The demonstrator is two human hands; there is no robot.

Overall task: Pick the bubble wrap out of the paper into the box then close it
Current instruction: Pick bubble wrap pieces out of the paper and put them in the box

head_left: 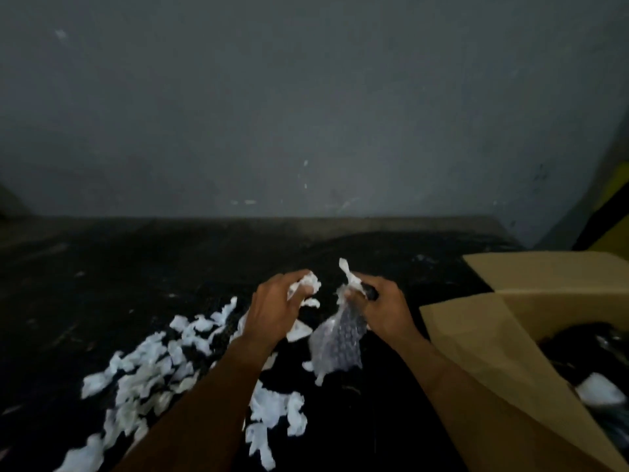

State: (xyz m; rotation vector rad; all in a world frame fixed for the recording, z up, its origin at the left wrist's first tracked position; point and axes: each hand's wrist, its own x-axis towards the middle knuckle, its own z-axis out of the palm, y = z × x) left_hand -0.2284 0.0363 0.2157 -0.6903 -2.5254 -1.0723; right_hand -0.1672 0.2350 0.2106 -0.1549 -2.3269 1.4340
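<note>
Both forearms reach forward, hands level at mid-frame. The left hand (272, 311) curls round crumpled paper (304, 284); the right hand (384, 308) pinches the bubble wrap (337, 342), which hangs below it. The open box (493, 335) at 4 o'clock is cut off, its inside too dark to read.

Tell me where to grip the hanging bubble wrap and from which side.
Grip the bunched top of the bubble wrap, where the right hand pinches it, coming from the right. It hangs limp and widens downward, so the gathered neck probably holds best, and the box stands on that side.
</note>
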